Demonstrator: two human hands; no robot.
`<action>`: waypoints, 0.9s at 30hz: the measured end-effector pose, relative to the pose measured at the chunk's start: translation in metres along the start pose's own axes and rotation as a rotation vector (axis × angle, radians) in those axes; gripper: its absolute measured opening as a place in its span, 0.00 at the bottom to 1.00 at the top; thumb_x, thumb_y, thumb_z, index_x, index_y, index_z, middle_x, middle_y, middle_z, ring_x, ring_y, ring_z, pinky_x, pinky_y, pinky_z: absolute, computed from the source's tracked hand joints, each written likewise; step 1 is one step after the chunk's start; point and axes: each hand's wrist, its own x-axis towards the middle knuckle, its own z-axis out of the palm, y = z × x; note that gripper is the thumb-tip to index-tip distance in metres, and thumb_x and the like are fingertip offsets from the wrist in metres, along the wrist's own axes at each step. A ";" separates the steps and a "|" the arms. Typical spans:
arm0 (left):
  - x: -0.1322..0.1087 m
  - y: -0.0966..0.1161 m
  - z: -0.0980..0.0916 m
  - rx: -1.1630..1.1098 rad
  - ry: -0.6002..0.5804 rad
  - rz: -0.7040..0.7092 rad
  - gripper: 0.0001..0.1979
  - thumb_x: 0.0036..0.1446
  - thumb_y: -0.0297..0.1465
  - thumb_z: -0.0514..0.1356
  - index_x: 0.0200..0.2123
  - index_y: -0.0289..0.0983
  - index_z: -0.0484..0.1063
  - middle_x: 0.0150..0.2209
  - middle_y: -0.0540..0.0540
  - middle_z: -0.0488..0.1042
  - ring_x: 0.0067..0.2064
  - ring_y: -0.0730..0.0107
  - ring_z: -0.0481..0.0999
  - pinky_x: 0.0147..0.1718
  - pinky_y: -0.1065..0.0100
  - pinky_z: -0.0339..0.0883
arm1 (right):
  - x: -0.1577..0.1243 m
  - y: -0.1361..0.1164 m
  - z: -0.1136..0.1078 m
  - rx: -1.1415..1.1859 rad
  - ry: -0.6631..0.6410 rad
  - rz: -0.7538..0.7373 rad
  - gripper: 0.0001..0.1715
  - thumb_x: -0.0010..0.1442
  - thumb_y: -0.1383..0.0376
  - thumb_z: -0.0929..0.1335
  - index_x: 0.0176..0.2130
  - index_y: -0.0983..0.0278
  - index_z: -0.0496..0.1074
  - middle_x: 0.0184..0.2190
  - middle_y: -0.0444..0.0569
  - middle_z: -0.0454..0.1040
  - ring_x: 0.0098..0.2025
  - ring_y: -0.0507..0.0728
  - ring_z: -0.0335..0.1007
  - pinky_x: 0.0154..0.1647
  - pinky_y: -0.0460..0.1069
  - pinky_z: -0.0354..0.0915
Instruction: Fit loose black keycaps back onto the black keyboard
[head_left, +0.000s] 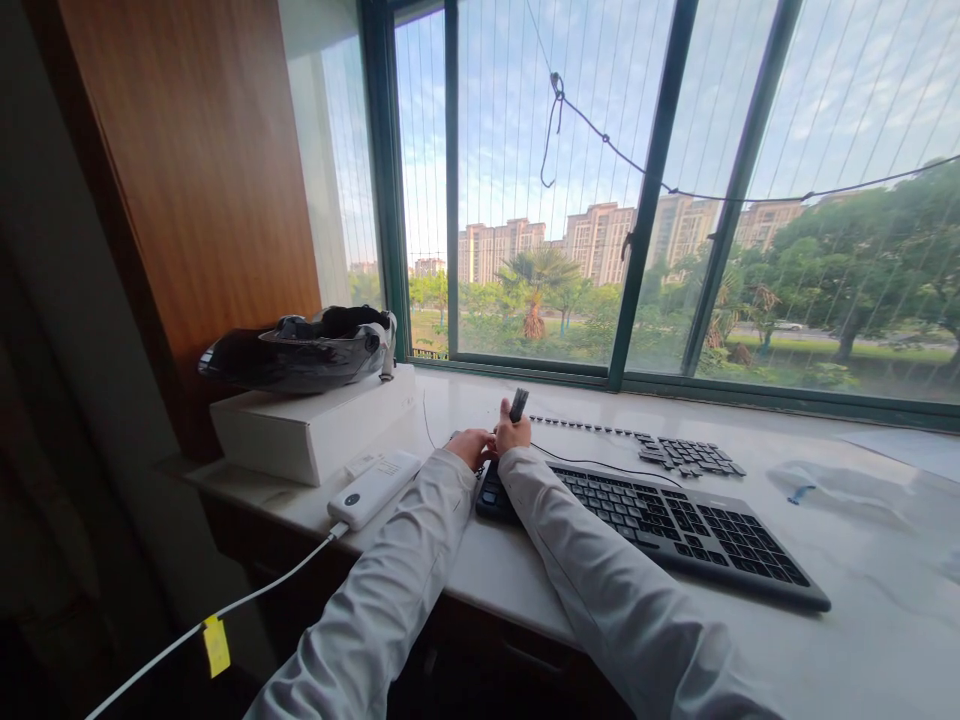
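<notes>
My right hand [513, 430] is closed around a short black stick-like tool [518, 404], whose blunt end points up past the thumb. Its lower part is hidden in the fist, so its exact kind does not show. Beside it, my left hand [471, 447] has its fingers drawn together close to the right one; anything between them is too small to make out. Both hands are over the left end of a black keyboard [712, 545], many of whose keys look bare of caps. Behind the keyboard, loose black keycaps [694, 457] lie in a block, with a thin row of them [585, 427] to the left.
At left, a white power bank [375, 490] has a white cable [262, 588] plugged in. A helmet [300, 352] rests on a white box [300, 436]. On the right lie a clear plastic bag [840, 492] and white paper [911, 450]. A window [555, 300] stands behind the table.
</notes>
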 end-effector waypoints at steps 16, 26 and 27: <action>0.000 0.009 -0.006 0.010 0.169 -0.161 0.09 0.60 0.34 0.52 0.41 0.42 0.70 0.38 0.49 0.76 0.40 0.69 0.75 0.39 0.70 0.66 | -0.011 -0.075 -0.051 -0.398 0.040 -0.467 0.26 0.52 0.48 0.66 0.15 0.63 0.61 0.13 0.43 0.62 0.18 0.50 0.55 0.21 0.47 0.50; 0.002 0.010 0.000 -0.011 0.217 -0.172 0.09 0.59 0.32 0.53 0.41 0.40 0.70 0.42 0.47 0.74 0.42 0.71 0.73 0.40 0.72 0.64 | 0.020 -0.134 -0.245 -1.473 0.056 -0.577 0.22 0.56 0.46 0.61 0.29 0.57 0.75 0.26 0.52 0.75 0.30 0.59 0.69 0.27 0.50 0.54; 0.002 0.010 0.000 -0.005 0.215 -0.167 0.09 0.59 0.32 0.53 0.41 0.40 0.70 0.43 0.47 0.74 0.42 0.71 0.73 0.40 0.72 0.64 | 0.024 -0.136 -0.267 -1.547 0.076 -0.546 0.20 0.56 0.47 0.62 0.34 0.55 0.75 0.29 0.53 0.76 0.31 0.60 0.70 0.28 0.50 0.55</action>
